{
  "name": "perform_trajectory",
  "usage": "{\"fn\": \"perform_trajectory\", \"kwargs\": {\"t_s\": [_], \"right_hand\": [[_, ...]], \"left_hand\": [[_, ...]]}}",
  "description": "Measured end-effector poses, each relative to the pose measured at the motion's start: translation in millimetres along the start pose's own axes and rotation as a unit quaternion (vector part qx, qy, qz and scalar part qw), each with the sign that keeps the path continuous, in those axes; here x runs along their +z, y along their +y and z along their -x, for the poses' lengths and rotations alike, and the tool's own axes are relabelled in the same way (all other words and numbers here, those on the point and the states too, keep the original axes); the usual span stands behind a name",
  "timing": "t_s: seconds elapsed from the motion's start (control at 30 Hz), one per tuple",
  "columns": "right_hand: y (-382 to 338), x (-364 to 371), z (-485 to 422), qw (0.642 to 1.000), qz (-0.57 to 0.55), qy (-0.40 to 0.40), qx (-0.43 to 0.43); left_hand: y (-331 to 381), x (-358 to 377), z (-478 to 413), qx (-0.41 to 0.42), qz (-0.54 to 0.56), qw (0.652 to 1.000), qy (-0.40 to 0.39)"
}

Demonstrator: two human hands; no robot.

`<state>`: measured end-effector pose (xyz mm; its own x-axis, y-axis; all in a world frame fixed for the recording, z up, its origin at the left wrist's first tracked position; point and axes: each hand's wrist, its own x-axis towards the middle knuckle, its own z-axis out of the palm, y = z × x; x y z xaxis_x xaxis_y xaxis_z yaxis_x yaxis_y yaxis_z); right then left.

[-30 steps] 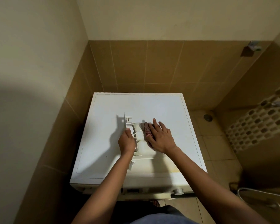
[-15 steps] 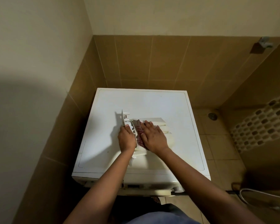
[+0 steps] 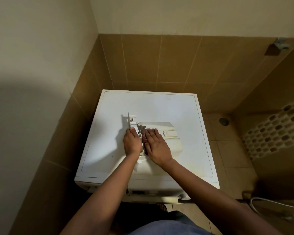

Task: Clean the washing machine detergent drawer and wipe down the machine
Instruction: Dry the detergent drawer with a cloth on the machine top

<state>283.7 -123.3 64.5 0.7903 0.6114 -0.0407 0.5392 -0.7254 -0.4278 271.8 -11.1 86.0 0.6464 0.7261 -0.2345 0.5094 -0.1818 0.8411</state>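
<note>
Fingers (image 3: 151, 132) of the right hand (image 3: 157, 147) lie straight and close together, pressing a reddish cloth (image 3: 144, 135) down into the detergent drawer (image 3: 166, 128); the drawer lies out of its slot on the white top of the washing machine (image 3: 159, 104), which serves as the surface, with its front panel standing upright at the left end; against a second ago the right hand has slid leftward along the drawer, so it now sits just beside the left hand (image 3: 132, 143), and the cloth is bunched into the compartments next to the panel rather than further along the tray; that reads to me as one wiping stroke carried to the panel end, so the drawer is mid-clean and the wipe-down of the machine itself looks not yet begun; the left hand grips the panel's edge, its fingers curled round it, apparently steadying the drawer against the push; both forearms reach in from the bottom of the view and converge over the middle of the top, the right palm down with its wrist angled inward; beyond the machine stand brown wall tiles (image 3: 159, 65), and on the floor to the right a round drain (image 3: 223, 121); a pale hose (image 3: 270, 203) curves at the lower right.
</note>
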Motion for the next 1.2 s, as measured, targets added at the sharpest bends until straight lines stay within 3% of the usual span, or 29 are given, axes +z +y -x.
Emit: {"fn": "perform_trajectory", "kwargs": {"t_s": [0.13, 0.3, 0.43, 0.53, 0.7, 0.83, 0.93, 1.1, 1.2], "right_hand": [[38, -10, 24, 0.992, 0.108, 0.044, -0.04], [13, -1, 25, 0.993, 0.07, 0.068, 0.059], [9, 11, 37, 0.996, 0.059, 0.042, -0.055], [41, -3, 42, 0.986, 0.135, 0.041, -0.094], [33, -6, 34, 0.993, 0.069, 0.083, 0.055], [2, 8, 35, 0.996, 0.018, 0.065, -0.058], [29, 2, 37, 0.99, 0.079, 0.066, -0.095], [56, -16, 33, 0.99, 0.099, 0.103, 0.011], [36, -20, 17, 0.968, -0.076, 0.185, 0.151]], "left_hand": [[-4, 1, -1, 0.026, 0.004, 0.999, 0.023], [-5, 1, 0, 0.074, -0.023, 0.997, 0.026], [-8, -1, -1, 0.092, -0.025, 0.995, 0.008], [-6, -2, 1, 0.082, -0.005, 0.997, -0.005], [-4, -1, 4, 0.067, 0.005, 0.998, -0.014], [-6, -2, 2, 0.07, -0.004, 0.997, -0.018], [-6, -3, 3, 0.07, 0.002, 0.997, -0.018], [-5, -3, 5, 0.049, 0.009, 0.999, -0.02], [-6, -2, 4, 0.041, 0.009, 0.999, -0.02]]}}
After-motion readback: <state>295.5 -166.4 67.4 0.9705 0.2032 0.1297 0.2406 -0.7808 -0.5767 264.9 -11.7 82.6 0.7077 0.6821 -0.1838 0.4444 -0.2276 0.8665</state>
